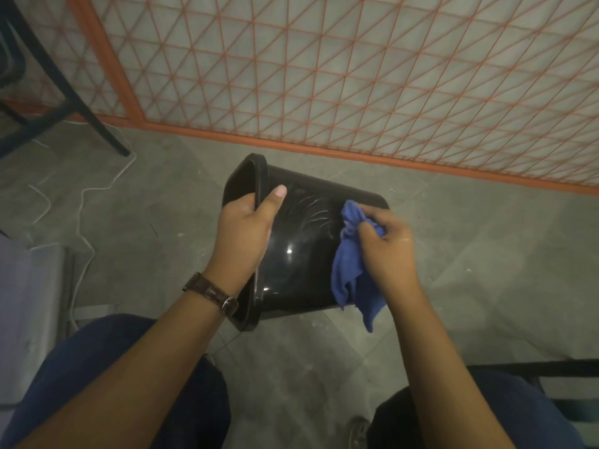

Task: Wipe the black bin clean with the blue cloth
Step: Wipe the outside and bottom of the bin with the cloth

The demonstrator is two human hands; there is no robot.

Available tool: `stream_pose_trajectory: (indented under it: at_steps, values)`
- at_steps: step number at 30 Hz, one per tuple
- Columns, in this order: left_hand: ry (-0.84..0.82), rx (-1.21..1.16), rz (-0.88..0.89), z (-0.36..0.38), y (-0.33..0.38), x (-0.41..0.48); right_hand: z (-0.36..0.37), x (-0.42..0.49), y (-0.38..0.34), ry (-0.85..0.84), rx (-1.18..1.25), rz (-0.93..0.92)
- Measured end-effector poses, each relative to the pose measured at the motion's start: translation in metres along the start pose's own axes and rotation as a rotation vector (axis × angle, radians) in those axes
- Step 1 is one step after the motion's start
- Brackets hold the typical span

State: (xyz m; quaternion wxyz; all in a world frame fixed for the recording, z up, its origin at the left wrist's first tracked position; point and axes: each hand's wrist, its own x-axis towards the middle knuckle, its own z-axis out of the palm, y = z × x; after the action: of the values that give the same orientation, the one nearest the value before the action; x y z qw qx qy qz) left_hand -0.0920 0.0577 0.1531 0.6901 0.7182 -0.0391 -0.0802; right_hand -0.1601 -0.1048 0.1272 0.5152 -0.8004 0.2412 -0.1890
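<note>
A glossy black bin (pixel 301 247) is held tipped on its side above the floor, its open mouth turned left and its base to the right. My left hand (pixel 246 231) grips the rim, thumb over the outer wall and fingers hidden inside. My right hand (pixel 385 247) is closed on a bunched blue cloth (pixel 350 264) and presses it against the bin's outer wall near the base. A loose end of the cloth hangs down below the bin. Wet streaks show on the wall between my hands.
An orange-framed mesh fence (pixel 324 76) runs across the back. A black chair leg (pixel 81 102) stands at far left, and a white cord (pixel 84 196) trails over the grey concrete floor. My knees in dark blue trousers (pixel 107 367) fill the bottom.
</note>
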Motion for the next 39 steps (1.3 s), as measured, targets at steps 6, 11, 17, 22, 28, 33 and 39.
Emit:
stream_pose_trajectory:
  at_steps: [6,11,17,22,28,33,39]
  values:
    - [-0.021,0.039,-0.009,0.005,-0.002,-0.006,0.012,-0.01,-0.005,-0.02,-0.08,-0.099]
    - [-0.041,-0.002,-0.041,0.002,-0.001,-0.005,0.004,-0.009,-0.004,-0.043,0.017,-0.004]
    - [-0.117,-0.004,-0.042,0.006,-0.001,-0.01,0.003,-0.01,-0.007,0.048,-0.116,-0.122]
    - [-0.089,0.043,-0.015,0.003,-0.003,-0.006,0.009,-0.015,-0.007,-0.123,-0.054,-0.133]
    - [-0.136,0.017,-0.046,0.003,-0.002,-0.005,0.004,-0.009,-0.007,0.055,-0.083,-0.079]
    - [-0.042,-0.011,-0.048,0.001,-0.003,-0.003,0.018,-0.025,-0.016,-0.143,-0.103,-0.218]
    - [-0.104,-0.043,-0.101,0.004,-0.004,0.0,0.011,-0.016,-0.014,0.111,0.02,-0.031]
